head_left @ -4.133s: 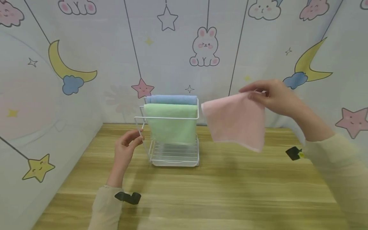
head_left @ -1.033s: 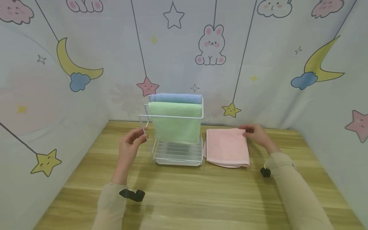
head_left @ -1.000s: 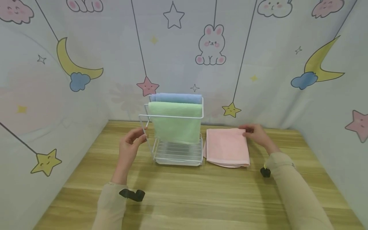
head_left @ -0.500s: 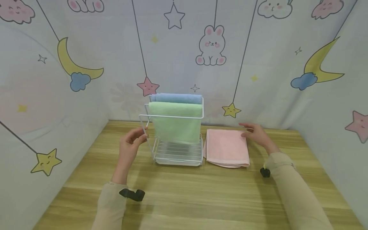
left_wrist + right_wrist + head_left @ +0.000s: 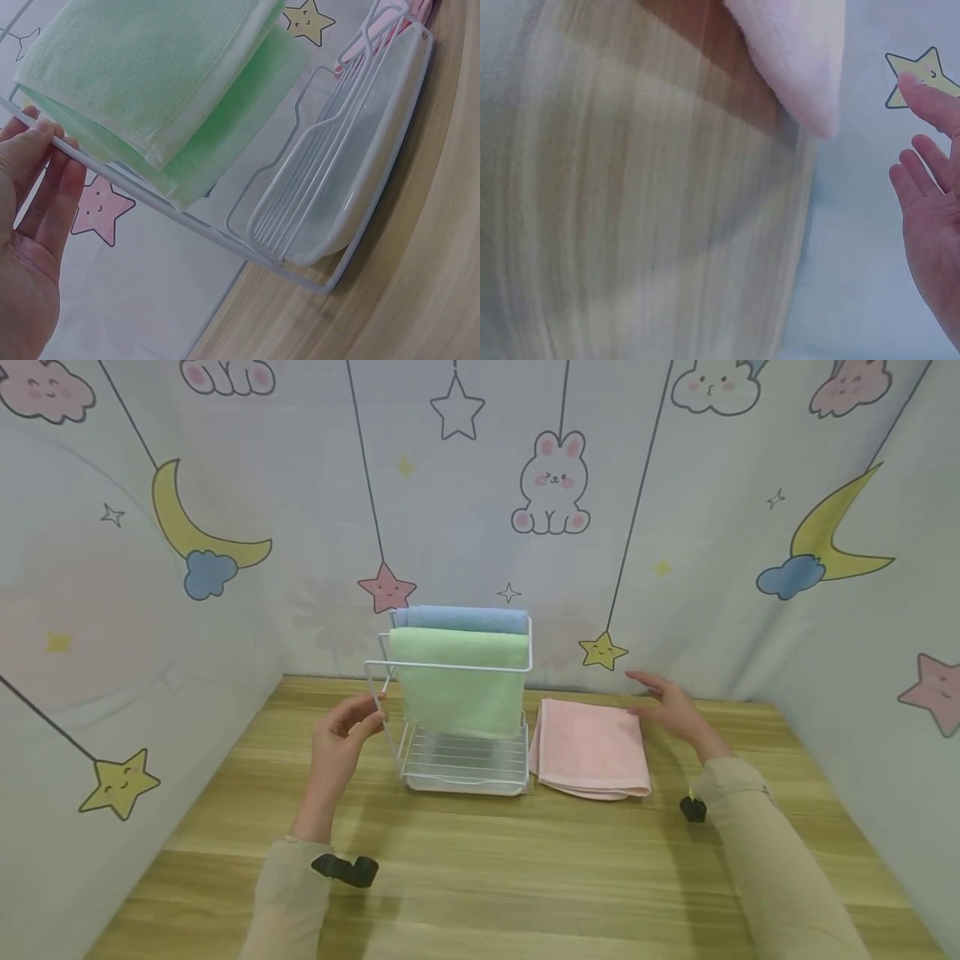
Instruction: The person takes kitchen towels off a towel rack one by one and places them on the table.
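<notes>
Blue cloth (image 5: 465, 619) and green cloth (image 5: 461, 693) hang; pink cloth (image 5: 592, 747) lies folded, unhung. Left hand (image 5: 337, 739) pinches the rack (image 5: 450, 667); right hand (image 5: 675, 712), fingers apart, holds nothing

Pink cloth (image 5: 592, 747), earlier dangling from right hand (image 5: 672, 708), now lies folded on bench (image 5: 480, 877) just right of rack (image 5: 465, 766); right hand's grip released, fingers parted.

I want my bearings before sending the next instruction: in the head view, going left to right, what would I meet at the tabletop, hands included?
Left hand → white rack → folded pink cloth → right hand.
</notes>
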A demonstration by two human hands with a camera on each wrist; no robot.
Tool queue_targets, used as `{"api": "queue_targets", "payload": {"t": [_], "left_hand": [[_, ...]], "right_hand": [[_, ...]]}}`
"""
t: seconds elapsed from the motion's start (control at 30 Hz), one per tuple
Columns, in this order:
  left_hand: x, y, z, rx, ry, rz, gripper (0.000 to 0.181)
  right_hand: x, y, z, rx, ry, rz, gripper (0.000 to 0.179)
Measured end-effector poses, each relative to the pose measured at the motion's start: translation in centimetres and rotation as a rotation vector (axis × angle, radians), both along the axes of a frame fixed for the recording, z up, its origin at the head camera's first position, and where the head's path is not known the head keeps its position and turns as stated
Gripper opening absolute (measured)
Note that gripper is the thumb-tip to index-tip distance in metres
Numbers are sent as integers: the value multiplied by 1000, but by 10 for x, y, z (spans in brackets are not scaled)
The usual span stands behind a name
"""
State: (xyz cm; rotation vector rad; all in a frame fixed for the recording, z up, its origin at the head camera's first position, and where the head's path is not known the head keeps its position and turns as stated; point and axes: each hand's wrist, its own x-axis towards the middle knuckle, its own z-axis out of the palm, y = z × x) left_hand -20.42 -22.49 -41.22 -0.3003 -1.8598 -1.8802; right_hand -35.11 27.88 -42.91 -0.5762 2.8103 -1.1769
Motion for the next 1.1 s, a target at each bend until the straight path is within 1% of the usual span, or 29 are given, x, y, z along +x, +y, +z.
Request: {"api": "queue_targets", "payload": {"t": [0.23,0.5,0.7,0.87,1.1], "left_hand": [[0,1,1,14,-16,7,19],[1,0,0,3,-3,-7,18],[1,-1,-1,-21,6,-13,18],[2,0,0,-7,-1,-5,17],[2,-1,0,-12,19,-14,17]], "right_hand": [[-5,-4,15,-47,101,38,62],[-9,-14,36,-40,162,40,63],[-9,-27,59,-55,213,71,61],[-8,-40,81,-58,244,84,61],[-7,-59,110,-55,327,137,61]]}}
